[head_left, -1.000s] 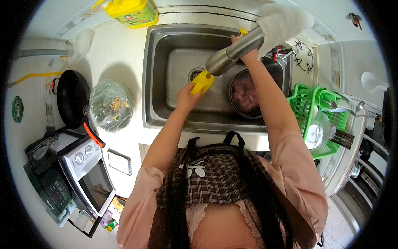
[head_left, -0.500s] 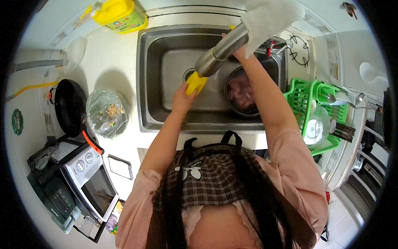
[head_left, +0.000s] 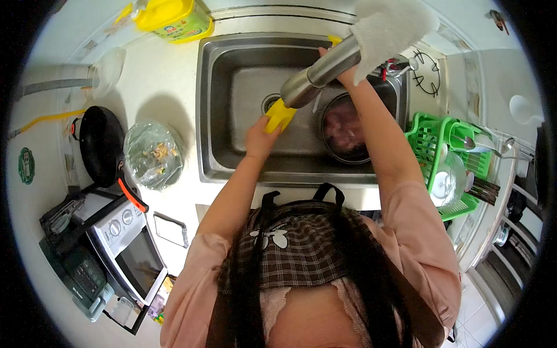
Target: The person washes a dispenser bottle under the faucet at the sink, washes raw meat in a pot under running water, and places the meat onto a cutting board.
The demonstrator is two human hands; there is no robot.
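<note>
Over the sink, my left hand grips a yellow object whose upper end is at the lower tip of a metal cylinder. A white cloth wraps the cylinder's upper end. Behind the cylinder, my right hand is mostly hidden; a bit of yellow shows beyond its fingertips, and what it holds cannot be made out. A dark round pot with reddish meat stands in the sink, below my right forearm. The drain shows beside the yellow object.
A clear bag with scraps and a black pan stand on the left, above an oven. A yellow jug is at the back left. On the right are a green dish rack and a black wire ring.
The view has shifted slightly. The yellow object has tilted a little at the cylinder's tip, and its hole no longer shows. My left hand still holds it.
</note>
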